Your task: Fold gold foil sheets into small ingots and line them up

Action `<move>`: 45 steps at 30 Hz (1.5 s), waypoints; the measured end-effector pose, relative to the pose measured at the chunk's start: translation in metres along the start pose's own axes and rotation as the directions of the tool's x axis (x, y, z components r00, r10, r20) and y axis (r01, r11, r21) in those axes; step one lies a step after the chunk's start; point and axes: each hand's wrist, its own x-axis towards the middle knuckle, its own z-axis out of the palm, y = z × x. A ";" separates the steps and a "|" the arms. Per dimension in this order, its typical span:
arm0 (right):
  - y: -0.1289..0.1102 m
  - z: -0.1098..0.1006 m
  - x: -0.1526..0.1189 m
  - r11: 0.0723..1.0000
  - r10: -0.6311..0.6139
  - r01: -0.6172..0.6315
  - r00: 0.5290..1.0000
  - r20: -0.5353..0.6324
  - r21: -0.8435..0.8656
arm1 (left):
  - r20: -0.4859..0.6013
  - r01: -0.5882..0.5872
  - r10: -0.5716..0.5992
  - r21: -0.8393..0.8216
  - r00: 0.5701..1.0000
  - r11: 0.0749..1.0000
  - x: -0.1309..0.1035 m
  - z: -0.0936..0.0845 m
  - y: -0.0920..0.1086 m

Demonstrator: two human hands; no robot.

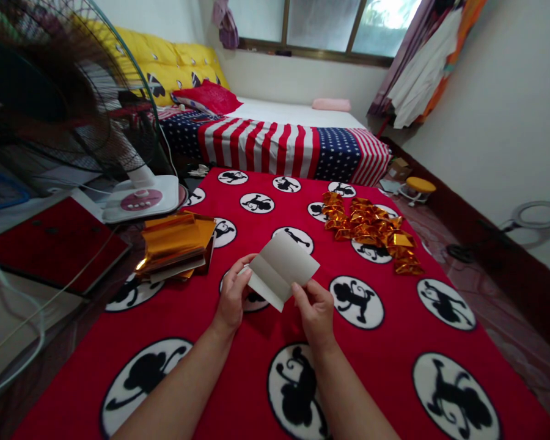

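A creased sheet of paper (282,263), pale side up, is held above the red cloth (266,339). My left hand (233,293) pinches its left edge, with the thumb on top. At the lower right edge, my right hand (315,305) grips it between thumb and fingers. To the left lies a stack of shiny gold-orange sheets (174,241), some of them curled. Several folded gold pieces (371,223) sit grouped on the cloth at the back right.
A fan (142,195) stands at the left beside a dark red panel (50,238). Beyond the cloth is a bed with a flag-patterned cover (266,143). At the right are a small yellow-topped stool (420,185) and a ring-shaped stand (538,215).
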 end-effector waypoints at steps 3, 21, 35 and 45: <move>0.002 -0.001 0.001 0.990 0.110 -0.106 0.993 -0.039 0.092 | 0.028 0.004 -0.002 -0.055 1.000 0.998 0.001 -0.001 0.001; 0.001 -0.008 0.011 0.764 0.350 -0.362 0.928 0.128 0.534 | 0.067 -0.180 0.167 0.291 0.984 0.940 0.005 -0.011 0.026; 0.000 -0.002 0.011 0.875 0.269 -0.297 0.955 0.127 0.383 | 0.027 0.085 -0.094 0.224 0.995 0.971 0.002 -0.001 0.000; 0.001 -0.005 0.012 0.882 0.310 -0.319 0.947 0.083 0.346 | 0.245 -0.057 -0.053 0.422 0.968 0.905 0.003 -0.009 0.002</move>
